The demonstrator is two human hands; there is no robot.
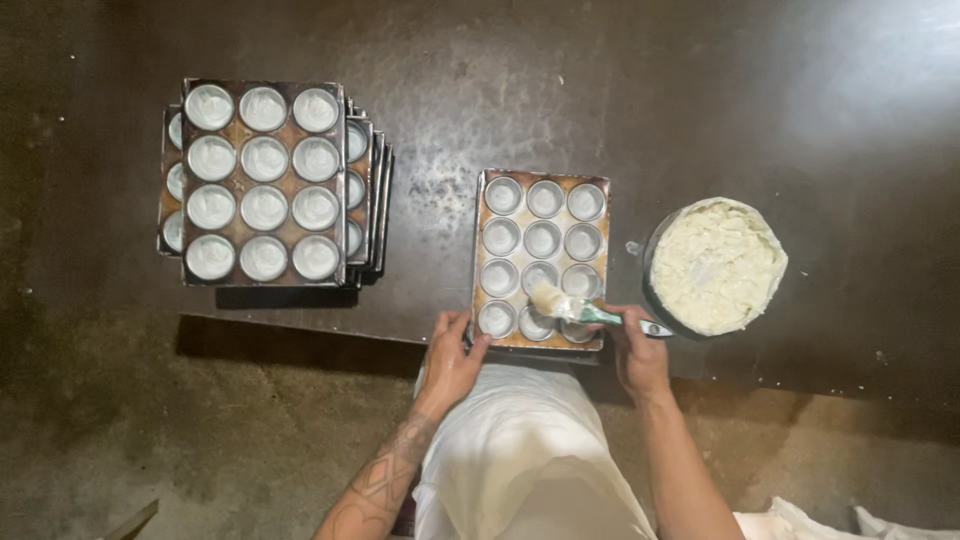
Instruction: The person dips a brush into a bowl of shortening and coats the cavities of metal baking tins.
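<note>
The right hand point(640, 352) is closed around the green handle of a pastry brush point(580, 308), whose pale, loaded bristles rest over a cup in the lower rows of the muffin tray point(541, 258) lying at the centre of the dark worktable point(700, 100). The left hand point(452, 355) grips the tray's near-left corner, at about seven o'clock of the tray, thumb and fingers curled over its rim. The tray holds twelve round metal cups in three columns, with browned metal between them. At three o'clock of the tray, just beside it, stands a round bowl point(716, 264) heaped with a thick white paste. At nine o'clock, well apart, sits a stack of muffin trays point(268, 180), slightly fanned, the top one's cups coated white. A white apron point(525, 450) covers the person's front at six o'clock.
</note>
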